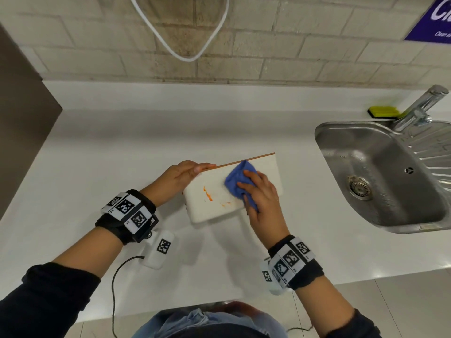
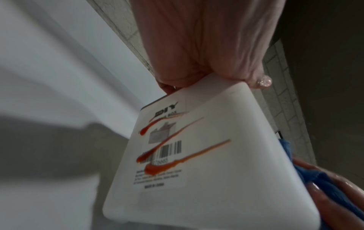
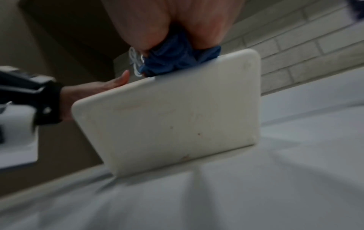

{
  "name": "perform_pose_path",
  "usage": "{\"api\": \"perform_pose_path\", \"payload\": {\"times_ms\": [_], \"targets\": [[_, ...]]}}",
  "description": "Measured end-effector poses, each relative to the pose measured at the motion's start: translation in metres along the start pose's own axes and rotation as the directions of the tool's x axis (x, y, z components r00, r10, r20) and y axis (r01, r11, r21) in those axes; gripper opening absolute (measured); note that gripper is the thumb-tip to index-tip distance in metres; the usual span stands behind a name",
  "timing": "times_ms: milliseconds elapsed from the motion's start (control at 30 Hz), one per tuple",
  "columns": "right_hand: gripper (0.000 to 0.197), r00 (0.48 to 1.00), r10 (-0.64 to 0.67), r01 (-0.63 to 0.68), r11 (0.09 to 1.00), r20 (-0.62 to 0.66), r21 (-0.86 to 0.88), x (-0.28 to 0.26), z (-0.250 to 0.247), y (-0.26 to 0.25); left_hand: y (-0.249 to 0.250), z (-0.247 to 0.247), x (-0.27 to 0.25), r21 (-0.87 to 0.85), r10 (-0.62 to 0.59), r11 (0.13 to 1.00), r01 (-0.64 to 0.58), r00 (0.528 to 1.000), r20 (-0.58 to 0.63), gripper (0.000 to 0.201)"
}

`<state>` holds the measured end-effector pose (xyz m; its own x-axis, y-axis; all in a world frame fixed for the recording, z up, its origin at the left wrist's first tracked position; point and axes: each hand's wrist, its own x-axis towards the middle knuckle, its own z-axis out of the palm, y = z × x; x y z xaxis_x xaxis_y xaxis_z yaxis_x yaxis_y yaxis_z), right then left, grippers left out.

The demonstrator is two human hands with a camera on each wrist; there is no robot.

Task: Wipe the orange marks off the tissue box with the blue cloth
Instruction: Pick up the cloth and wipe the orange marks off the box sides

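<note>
On the white bench [image 1: 122, 154] I have the tissue box [image 1: 214, 206] tilted; my left hand [image 1: 180, 176] fingers curl over its far left edge. My right hand [image 1: 262, 196] fingers grip the bunched blue cloth [image 1: 238, 184], pressing it on the upper face beside the orange marks [image 1: 208, 195].

1. The tissue box [image 1: 214, 193] stands tilted near the middle of the counter [image 1: 122, 154], with the left hand [image 1: 180, 178] at its left end and the right hand [image 1: 262, 198] pressing the blue cloth [image 1: 240, 182] on its upper face.
2. Bare counter runs from the box to the back edge and the left edge.
3. The sink [image 1: 380, 172] cuts into the right edge; a strip of counter lies between it and the box.
4. The tap [image 1: 419, 106] and a yellow sponge [image 1: 383, 112] stand at the back right corner.
5. A white device [image 1: 159, 248] with its black cable [image 1: 114, 284] lies near the front edge, under the left wrist.
</note>
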<state>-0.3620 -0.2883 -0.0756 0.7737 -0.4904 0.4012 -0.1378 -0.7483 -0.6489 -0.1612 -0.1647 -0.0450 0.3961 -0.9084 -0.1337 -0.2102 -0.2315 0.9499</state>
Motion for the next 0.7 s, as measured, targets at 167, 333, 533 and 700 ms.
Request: {"api": "perform_pose_path", "payload": {"times_ms": [167,333,533,700], "targets": [[0.028,1.0,-0.014,0.015,0.996,-0.016,0.091,0.019,0.027,-0.034,0.001,0.003,0.001,-0.014,-0.02,1.0,0.02,0.999,-0.027,0.025],[0.031,0.915,-0.299,0.292,0.954,0.27,0.066,0.004,0.032,-0.034,0.005,-0.004,-0.001,0.014,-0.02,1.0,0.019,0.997,0.077,0.036],[0.04,0.778,-0.418,0.503,0.862,0.469,-0.066,0.0,-0.005,-0.006,0.004,-0.005,0.001,0.088,-0.015,0.996,0.01,0.998,0.055,0.032],[0.04,0.848,-0.279,0.411,0.882,0.45,-0.229,-0.008,-0.044,0.034,0.003,-0.004,-0.004,0.106,0.022,0.994,-0.026,0.999,0.04,0.03]]}}
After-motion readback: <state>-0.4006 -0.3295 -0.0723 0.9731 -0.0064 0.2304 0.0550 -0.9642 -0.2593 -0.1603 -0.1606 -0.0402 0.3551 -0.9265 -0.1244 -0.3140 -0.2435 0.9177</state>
